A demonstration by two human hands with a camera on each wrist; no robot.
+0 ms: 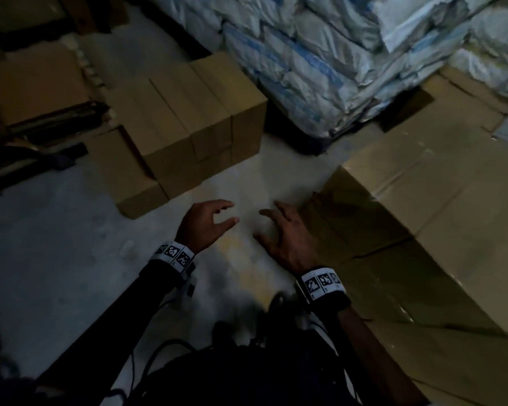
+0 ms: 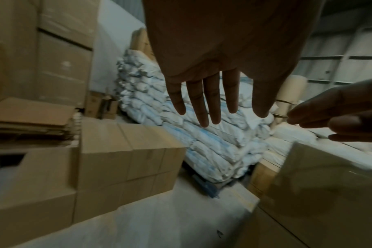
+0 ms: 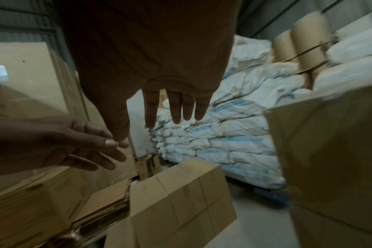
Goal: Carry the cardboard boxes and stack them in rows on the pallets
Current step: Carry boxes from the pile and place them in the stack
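A stack of flattened cardboard (image 1: 38,89) lies at the far left. Beside it, small cardboard boxes (image 1: 188,124) stand stacked on the concrete floor (image 1: 71,230). The left hand (image 1: 206,225) and right hand (image 1: 285,238) hover empty above the floor, fingers spread and loose. Behind stands a pile of white sacks (image 1: 320,63); a large cardboard box (image 1: 440,206) sits just right of the right hand.

Matt brown cardboard boxes (image 1: 188,121), crinkled white woven-plastic sacks (image 1: 320,68), a dusty, smooth concrete floor (image 1: 71,230).
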